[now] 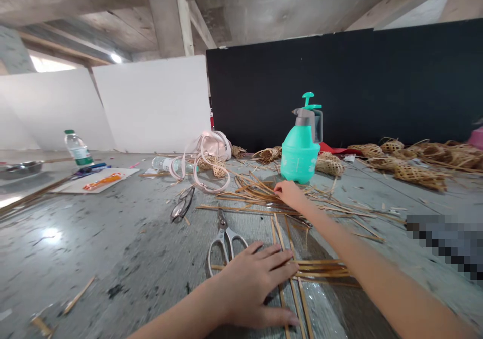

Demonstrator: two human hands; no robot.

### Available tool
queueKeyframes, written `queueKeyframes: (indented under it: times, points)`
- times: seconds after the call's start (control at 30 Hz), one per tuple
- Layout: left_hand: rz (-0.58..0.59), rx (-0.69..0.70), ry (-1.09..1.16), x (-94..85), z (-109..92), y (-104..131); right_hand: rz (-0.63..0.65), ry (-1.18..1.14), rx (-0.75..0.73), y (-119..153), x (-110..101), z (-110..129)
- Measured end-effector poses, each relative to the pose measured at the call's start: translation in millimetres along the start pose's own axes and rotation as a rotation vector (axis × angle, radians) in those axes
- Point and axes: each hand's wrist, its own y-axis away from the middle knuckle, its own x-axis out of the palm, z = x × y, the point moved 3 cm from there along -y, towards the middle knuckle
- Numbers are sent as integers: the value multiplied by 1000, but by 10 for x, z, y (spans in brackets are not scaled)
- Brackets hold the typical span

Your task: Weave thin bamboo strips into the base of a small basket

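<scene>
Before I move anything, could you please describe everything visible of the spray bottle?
The spray bottle stands upright on the table, in front of the black panel. Its rounded teal body looks like plastic, with faint pale markings; nozzle and handle are grey, the pump knob teal. The right hand is just in front; contact is unclear.

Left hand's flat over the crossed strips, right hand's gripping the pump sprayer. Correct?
Not quite: the right hand isn't on the pump sprayer. The head view shows its fingers at the loose strips in front of it. The left hand is flat over the crossed strips, as you said.
</scene>
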Motion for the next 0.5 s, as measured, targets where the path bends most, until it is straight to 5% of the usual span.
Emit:
queueKeyframes:
  times: [0.13, 0.27, 0.5]
  points:
    - [8, 1, 3, -6, 1, -6, -95, 24, 54, 138, -304, 106]
    - [9, -5, 9, -20, -1, -3, -96, 37, 17, 609, -615, 138]
    - [25, 17, -20, -60, -54, -50, 60, -88, -118, 1479, -427, -49]
